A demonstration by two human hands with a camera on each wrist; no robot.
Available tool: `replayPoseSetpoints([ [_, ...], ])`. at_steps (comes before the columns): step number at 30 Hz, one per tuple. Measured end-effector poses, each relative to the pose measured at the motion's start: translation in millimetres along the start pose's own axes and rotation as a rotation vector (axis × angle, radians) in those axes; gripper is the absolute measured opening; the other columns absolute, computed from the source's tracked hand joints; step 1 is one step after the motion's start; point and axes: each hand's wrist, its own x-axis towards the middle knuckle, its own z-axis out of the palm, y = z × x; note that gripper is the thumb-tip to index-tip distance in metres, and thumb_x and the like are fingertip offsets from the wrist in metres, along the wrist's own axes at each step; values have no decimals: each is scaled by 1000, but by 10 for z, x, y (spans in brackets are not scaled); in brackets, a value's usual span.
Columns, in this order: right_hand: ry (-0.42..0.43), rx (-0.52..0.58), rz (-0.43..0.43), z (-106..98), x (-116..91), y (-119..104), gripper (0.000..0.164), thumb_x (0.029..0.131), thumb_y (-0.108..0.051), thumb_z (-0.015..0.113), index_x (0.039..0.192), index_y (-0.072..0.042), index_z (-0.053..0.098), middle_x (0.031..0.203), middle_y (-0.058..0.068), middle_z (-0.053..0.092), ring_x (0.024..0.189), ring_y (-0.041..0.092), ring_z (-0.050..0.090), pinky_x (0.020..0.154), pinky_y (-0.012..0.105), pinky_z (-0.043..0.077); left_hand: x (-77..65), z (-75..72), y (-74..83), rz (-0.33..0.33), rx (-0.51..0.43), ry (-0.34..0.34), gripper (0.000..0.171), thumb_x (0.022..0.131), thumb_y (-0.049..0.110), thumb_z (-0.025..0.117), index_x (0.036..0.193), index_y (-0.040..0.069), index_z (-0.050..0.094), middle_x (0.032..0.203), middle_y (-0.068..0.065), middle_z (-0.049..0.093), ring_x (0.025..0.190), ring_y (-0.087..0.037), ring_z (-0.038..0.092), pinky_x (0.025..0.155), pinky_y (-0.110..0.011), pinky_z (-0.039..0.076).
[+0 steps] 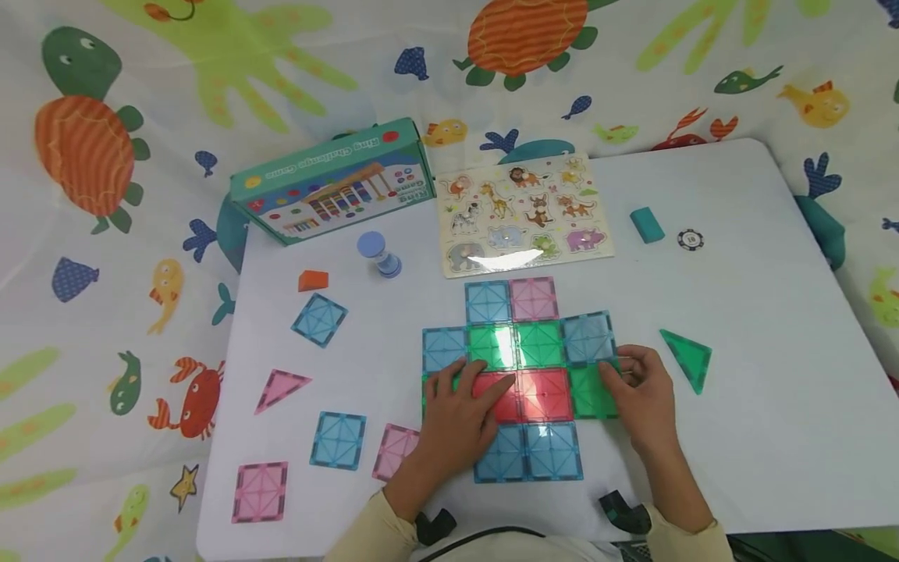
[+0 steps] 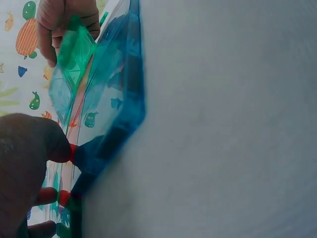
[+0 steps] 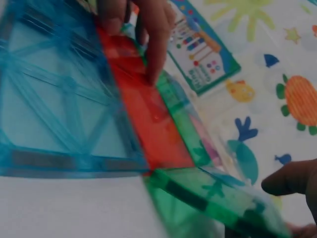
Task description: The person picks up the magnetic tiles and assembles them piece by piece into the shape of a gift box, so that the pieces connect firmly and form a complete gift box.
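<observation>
Left hand (image 1: 456, 414) splayed loosely on red tile (image 1: 507, 405); right hand (image 1: 648, 394) pinches green tile (image 3: 218, 192)

In the head view, the left hand (image 1: 456, 417) hides part of a red tile (image 1: 507, 407) and most of the leftmost green tile (image 1: 424, 400), while the forearm covers a corner of a pink tile (image 1: 395, 449). How far the fingers of the right hand (image 1: 644, 398) reach beneath the rightmost green tile (image 1: 591, 394) cannot be told. Glare whitens part of the animal board (image 1: 525, 215), and the marking on the chip (image 1: 691, 240) is too small to read. Both sleeves (image 1: 379, 531) run off the bottom edge. The left wrist view crops both hands; in the right wrist view, a large blue tile (image 3: 54, 109) leaves the left edge, and blur softens the nearer tiles.
</observation>
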Motion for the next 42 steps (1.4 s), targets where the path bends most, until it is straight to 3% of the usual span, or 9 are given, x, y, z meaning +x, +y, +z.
replayPoseSetpoints([
  [5,-180,25,-3,-24,12,-55,44,95,-34,54,124,-1,57,117,13,58,97,16,49,68,16,48,-5,17,-1,14,-7,24,61,81,33,61,140,37,44,140,-5,41,133,-33,31,98,-57,26],
  [8,-241,-1,-38,-4,7,-65,48,97,-35,50,127,2,55,123,17,57,103,21,45,69,18,49,-10,18,-2,10,-7,30,61,81,33,63,139,37,45,140,-5,41,133,-33,31,98,-57,25],
  [13,-229,-117,-103,29,-48,-152,49,96,-40,51,124,-1,59,116,16,61,98,25,51,66,26,50,-14,23,-9,2,-11,25,61,81,33,62,140,38,44,141,-5,41,134,-32,30,99,-57,24],
  [17,-248,-213,-147,65,-102,-236,53,94,-41,54,130,-2,54,115,17,62,94,29,57,62,36,54,-15,16,-8,1,-22,31,59,82,32,60,139,37,45,140,-5,41,134,-33,30,99,-57,24],
  [22,-293,-275,-154,100,-127,-286,62,91,-42,59,137,-4,45,119,23,59,93,34,62,61,37,56,-16,8,-5,2,-33,31,58,82,31,59,139,37,45,140,-5,41,134,-33,30,99,-57,24],
  [35,-290,-294,-199,105,-103,-261,61,90,-43,59,137,-6,46,116,22,60,89,31,62,58,34,55,-5,13,-8,-1,-29,20,60,82,32,61,139,38,45,141,-5,40,134,-32,29,100,-56,23],
  [42,-333,-250,-184,91,-84,-245,64,91,-46,56,140,-7,42,119,21,57,94,33,59,60,35,55,4,2,1,3,-37,29,59,81,31,60,138,37,46,140,-6,41,134,-32,30,100,-57,24],
])
